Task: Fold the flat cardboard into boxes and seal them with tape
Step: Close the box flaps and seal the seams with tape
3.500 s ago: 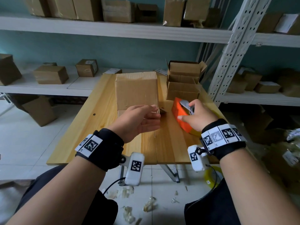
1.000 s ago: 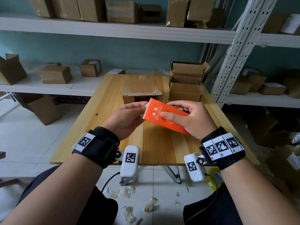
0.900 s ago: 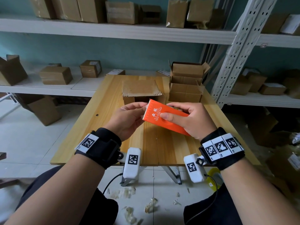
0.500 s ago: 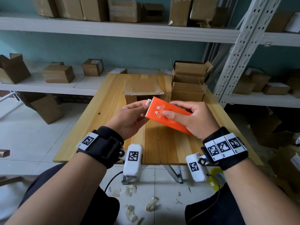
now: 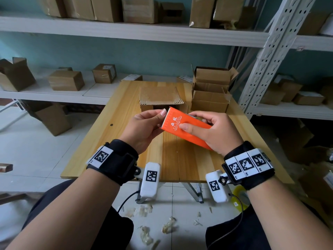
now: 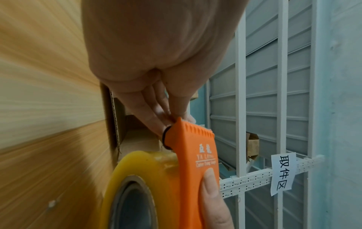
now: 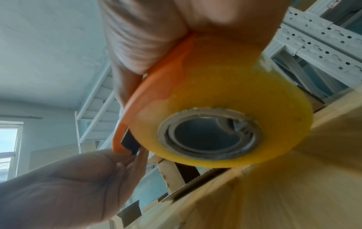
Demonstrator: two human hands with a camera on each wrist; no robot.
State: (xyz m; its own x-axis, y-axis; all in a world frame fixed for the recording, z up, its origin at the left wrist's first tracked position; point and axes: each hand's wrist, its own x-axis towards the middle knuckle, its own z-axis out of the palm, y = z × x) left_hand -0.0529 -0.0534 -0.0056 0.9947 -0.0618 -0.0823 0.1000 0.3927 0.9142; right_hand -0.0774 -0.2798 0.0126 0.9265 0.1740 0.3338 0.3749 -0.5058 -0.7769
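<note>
My right hand (image 5: 209,131) grips an orange tape dispenser (image 5: 182,129) above the middle of the wooden table (image 5: 171,156), thumb pressed on its top. The yellowish tape roll (image 7: 225,108) sits under the orange cover (image 6: 197,162). My left hand (image 5: 144,127) pinches at the dispenser's serrated front edge (image 6: 188,125); the tape end itself is hidden under the fingertips. Behind the hands a folded cardboard box (image 5: 160,98) lies on the table with its open side toward me.
A stack of open cardboard boxes (image 5: 210,91) stands at the table's back right. A white metal rack (image 5: 266,51) rises on the right. Shelves with more boxes (image 5: 66,80) run behind. Tape scraps (image 5: 167,226) litter the floor below.
The folded box, earlier held upright by my left hand, lies on the table. My right hand has lifted the dispenser from the table and my left hand has come to its front edge.
</note>
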